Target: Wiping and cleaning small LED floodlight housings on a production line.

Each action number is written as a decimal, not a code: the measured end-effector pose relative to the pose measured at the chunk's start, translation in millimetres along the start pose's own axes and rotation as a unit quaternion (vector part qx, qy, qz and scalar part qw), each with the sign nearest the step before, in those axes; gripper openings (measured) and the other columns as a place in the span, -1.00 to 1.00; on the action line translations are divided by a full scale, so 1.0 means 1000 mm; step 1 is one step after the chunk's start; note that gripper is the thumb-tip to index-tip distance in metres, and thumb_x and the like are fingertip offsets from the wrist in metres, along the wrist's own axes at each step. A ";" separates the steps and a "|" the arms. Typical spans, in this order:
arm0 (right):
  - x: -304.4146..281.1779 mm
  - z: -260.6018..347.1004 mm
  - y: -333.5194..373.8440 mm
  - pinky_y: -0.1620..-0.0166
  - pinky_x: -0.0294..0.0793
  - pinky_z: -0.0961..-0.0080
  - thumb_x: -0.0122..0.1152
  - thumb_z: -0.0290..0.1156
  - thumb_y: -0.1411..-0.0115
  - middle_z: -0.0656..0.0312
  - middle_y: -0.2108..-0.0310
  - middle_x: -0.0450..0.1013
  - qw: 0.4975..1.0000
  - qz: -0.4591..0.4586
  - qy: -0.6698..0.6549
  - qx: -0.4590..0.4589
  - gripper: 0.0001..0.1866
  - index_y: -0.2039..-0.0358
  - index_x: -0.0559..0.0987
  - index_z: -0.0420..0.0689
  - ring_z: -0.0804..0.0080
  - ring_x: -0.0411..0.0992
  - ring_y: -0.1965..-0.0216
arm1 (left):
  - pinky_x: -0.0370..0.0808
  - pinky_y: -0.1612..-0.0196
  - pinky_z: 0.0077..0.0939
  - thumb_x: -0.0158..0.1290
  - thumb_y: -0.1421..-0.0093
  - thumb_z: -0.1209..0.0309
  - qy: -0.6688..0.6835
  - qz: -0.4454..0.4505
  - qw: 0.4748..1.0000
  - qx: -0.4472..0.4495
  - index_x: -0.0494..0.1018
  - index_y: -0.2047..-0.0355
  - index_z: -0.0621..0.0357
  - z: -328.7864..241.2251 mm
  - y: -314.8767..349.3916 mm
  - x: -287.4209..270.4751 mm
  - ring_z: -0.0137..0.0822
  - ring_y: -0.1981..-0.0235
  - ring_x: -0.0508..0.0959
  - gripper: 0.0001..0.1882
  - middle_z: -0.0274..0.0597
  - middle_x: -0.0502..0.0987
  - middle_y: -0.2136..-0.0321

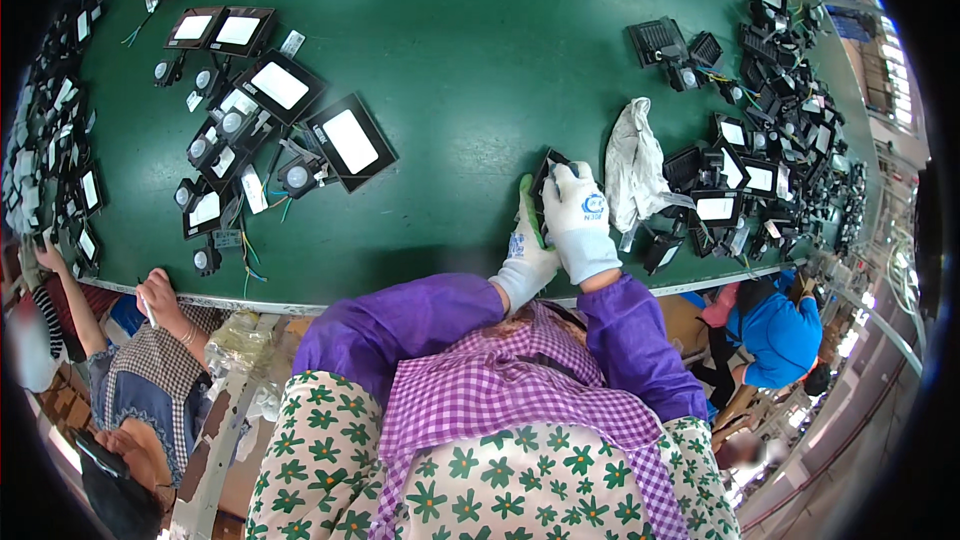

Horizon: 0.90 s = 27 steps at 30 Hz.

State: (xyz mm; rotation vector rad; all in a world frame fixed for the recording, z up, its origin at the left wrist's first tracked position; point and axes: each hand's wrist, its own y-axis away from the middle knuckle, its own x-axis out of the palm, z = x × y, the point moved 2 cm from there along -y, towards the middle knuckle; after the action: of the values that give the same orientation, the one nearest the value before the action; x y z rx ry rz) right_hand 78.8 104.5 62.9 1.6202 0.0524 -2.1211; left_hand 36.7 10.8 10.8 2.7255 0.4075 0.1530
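Near the table's front edge, a small black floodlight (546, 164) is held between my two gloved hands, mostly hidden under them. My left hand (527, 246), in a white glove with green at the fingers, grips its left side. From above and the right, my right hand (577, 208) in a white glove closes over it with bent fingers. Just right of my right hand lies a crumpled whitish cloth (632, 165). Left of my hands, a black floodlight with a white panel (350, 142) lies beside several others with round sensors and loose wires.
The green table (470, 60) spreads out before me. A dense heap of black floodlights (765, 175) lies along its right side, another row (60, 130) along the left. One person (150, 380) sits at the left holding a pen; another in blue (775, 340) is at the right.
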 end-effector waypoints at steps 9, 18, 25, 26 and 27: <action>-0.007 -0.001 -0.011 0.24 0.55 0.09 0.12 -0.35 -0.23 -0.07 0.16 0.42 1.000 -0.018 -0.023 0.001 -0.81 0.20 0.54 -0.15 -0.12 0.52 0.30 | 0.40 -0.13 -0.34 0.26 -0.05 0.42 0.023 0.043 0.996 -0.079 -0.38 -0.43 0.18 -0.005 0.003 -0.001 -0.15 -0.12 0.45 0.17 0.12 0.34 -0.18; -0.002 0.004 -0.007 0.30 0.54 0.07 0.10 -0.33 -0.25 -0.09 0.15 0.41 1.000 -0.013 0.019 -0.005 -0.82 0.24 0.52 -0.15 -0.12 0.52 0.35 | 0.19 -0.33 -0.24 0.32 0.02 0.40 0.058 0.033 0.995 -0.075 -0.36 -0.42 0.22 -0.002 -0.001 -0.001 0.05 -0.33 0.20 0.22 0.22 0.11 -0.32; 0.004 0.009 0.003 0.24 0.52 0.08 0.14 -0.33 -0.22 -0.07 0.17 0.42 0.999 0.020 0.020 0.045 -0.80 0.21 0.54 -0.16 -0.14 0.49 0.27 | 0.22 -0.31 -0.26 0.30 -0.01 0.32 -0.036 0.037 0.997 -0.053 -0.34 -0.42 0.25 0.002 0.002 -0.003 0.05 -0.30 0.24 0.19 0.23 0.13 -0.30; 0.001 0.009 0.001 0.23 0.52 0.07 0.14 -0.34 -0.22 -0.07 0.15 0.42 0.999 -0.018 -0.005 0.030 -0.81 0.21 0.54 -0.14 -0.15 0.49 0.27 | 0.25 -0.29 -0.27 0.29 -0.02 0.35 -0.030 0.022 0.999 -0.033 -0.34 -0.42 0.22 0.004 0.001 0.000 0.03 -0.27 0.28 0.18 0.22 0.16 -0.28; -0.004 0.003 -0.010 0.19 0.51 0.10 0.15 -0.35 -0.21 -0.09 0.16 0.42 0.999 -0.012 -0.004 0.035 -0.77 0.16 0.54 -0.17 -0.13 0.49 0.24 | 0.29 -0.27 -0.27 0.28 -0.02 0.37 -0.024 0.008 1.000 -0.013 -0.34 -0.42 0.19 0.006 -0.001 0.003 0.01 -0.25 0.32 0.17 0.21 0.19 -0.26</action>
State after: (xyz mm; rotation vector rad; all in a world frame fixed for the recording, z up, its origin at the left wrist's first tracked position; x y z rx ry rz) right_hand 73.3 113.6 65.1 1.6584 -0.0062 -2.1695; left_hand 39.9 10.0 5.5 2.7018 0.3685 0.0966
